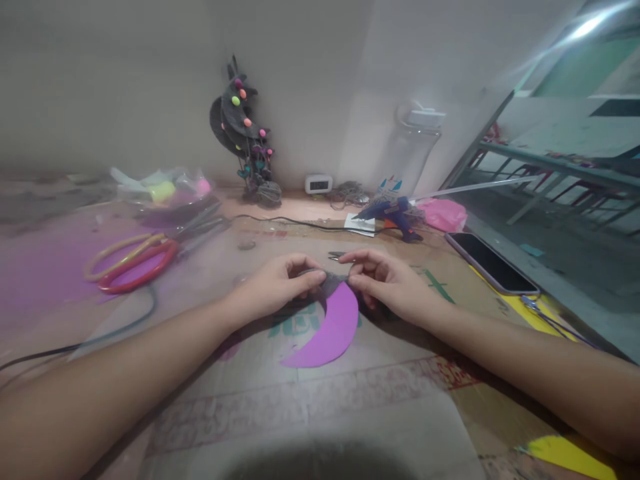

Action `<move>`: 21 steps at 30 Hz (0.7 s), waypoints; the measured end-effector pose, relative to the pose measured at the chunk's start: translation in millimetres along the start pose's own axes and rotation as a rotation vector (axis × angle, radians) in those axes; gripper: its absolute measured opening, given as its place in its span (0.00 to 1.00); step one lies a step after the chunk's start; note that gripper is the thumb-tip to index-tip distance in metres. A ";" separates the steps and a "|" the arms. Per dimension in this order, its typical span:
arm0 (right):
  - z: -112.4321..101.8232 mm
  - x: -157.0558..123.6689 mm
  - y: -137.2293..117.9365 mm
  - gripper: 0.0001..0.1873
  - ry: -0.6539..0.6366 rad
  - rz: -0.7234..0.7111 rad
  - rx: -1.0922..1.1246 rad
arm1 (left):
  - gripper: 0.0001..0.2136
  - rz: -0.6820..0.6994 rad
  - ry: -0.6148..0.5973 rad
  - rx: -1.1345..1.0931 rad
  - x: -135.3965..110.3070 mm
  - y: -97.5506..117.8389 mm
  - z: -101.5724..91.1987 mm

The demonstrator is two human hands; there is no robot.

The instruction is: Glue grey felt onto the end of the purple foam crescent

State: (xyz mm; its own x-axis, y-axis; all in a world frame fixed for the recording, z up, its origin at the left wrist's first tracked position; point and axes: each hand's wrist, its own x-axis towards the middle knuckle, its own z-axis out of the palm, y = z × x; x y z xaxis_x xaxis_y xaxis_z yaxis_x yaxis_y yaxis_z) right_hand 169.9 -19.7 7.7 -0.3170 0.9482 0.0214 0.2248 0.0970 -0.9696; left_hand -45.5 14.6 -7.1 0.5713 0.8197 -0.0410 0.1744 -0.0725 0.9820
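Observation:
A purple crescent-shaped cutout (331, 328) lies on the cardboard-covered table (350, 400) in front of me. At its upper tip sits a small grey piece (327, 280) of material. My left hand (277, 283) pinches that grey piece from the left with thumb and fingers. From the right, my right hand (385, 279) pinches the same piece where it meets the crescent's tip. Both forearms rest low over the table.
Large red-and-yellow scissors (133, 261) lie at the left. A blue glue gun (390, 213) with its cable lies behind my hands, a phone (490, 263) at the right. A dark decorated crescent ornament (243, 133) stands against the wall. A water bottle (413, 150) and plastic bag (165, 190) are further back.

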 end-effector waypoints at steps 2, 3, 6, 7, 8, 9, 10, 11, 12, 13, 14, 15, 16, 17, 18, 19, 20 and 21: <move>0.0 -0.6 0.6 0.13 0.059 -0.039 -0.112 | 0.13 -0.019 -0.008 -0.010 -0.5 0.2 0.4; 0.1 -1.0 1.0 0.11 0.080 -0.049 -0.163 | 0.13 -0.027 -0.012 -0.012 -0.7 0.3 0.5; 0.5 -2.4 1.7 0.07 0.108 -0.050 -0.231 | 0.13 -0.038 -0.021 -0.002 -1.1 0.7 0.6; 0.6 -2.8 1.7 0.07 0.112 -0.047 -0.230 | 0.13 -0.041 -0.024 0.005 -1.1 0.9 0.7; 0.7 -3.1 1.5 0.07 0.114 -0.046 -0.225 | 0.14 -0.045 -0.029 0.013 -1.2 1.3 0.8; 0.8 -3.4 1.2 0.07 0.112 -0.045 -0.222 | 0.14 -0.048 -0.033 0.021 -1.2 1.7 0.8; 0.8 -3.5 0.9 0.07 0.108 -0.042 -0.221 | 0.14 -0.049 -0.038 0.029 -1.2 2.1 0.9; 0.9 -3.6 0.6 0.08 0.104 -0.039 -0.223 | 0.14 -0.051 -0.043 0.035 -1.3 2.5 1.0; 0.9 -3.5 0.3 0.08 0.103 -0.036 -0.227 | 0.14 -0.051 -0.049 0.042 -1.3 2.9 1.0; 1.0 -3.4 0.1 0.08 0.100 -0.034 -0.234 | 0.14 -0.048 -0.054 0.051 -1.3 3.2 1.0; 1.1 -3.2 -0.1 0.08 0.098 -0.034 -0.243 | 0.15 -0.043 -0.057 0.063 -1.3 3.4 0.9; 1.2 -2.9 -0.2 0.08 0.098 -0.037 -0.253 | 0.15 -0.038 -0.061 0.077 -1.3 3.6 0.8; 1.2 -2.6 -0.3 0.08 0.095 -0.041 -0.265 | 0.15 -0.031 -0.065 0.090 -1.3 3.8 0.6; 1.2 -2.3 -0.3 0.08 0.093 -0.048 -0.276 | 0.15 -0.023 -0.068 0.099 -1.3 4.0 0.5; 1.1 -1.9 -0.2 0.08 0.091 -0.054 -0.285 | 0.15 -0.017 -0.072 0.103 -1.4 4.2 0.3; 1.0 -1.6 -0.1 0.08 0.090 -0.059 -0.289 | 0.14 -0.012 -0.077 0.104 -1.4 4.4 0.2; 0.8 -1.3 0.0 0.08 0.091 -0.060 -0.288 | 0.14 -0.007 -0.082 0.103 -1.4 4.6 0.0; 0.6 -1.1 0.2 0.09 0.091 -0.059 -0.284 | 0.14 -0.002 -0.085 0.103 -1.3 4.7 -0.1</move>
State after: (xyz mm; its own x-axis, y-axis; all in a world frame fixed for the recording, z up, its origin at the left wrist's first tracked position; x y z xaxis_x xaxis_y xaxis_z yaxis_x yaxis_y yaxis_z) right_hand 169.8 -20.9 7.4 -0.2560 0.9604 0.1104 0.4607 0.2216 -0.8594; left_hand -45.5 13.3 -2.4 0.6362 0.7690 -0.0627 0.2546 -0.1325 0.9579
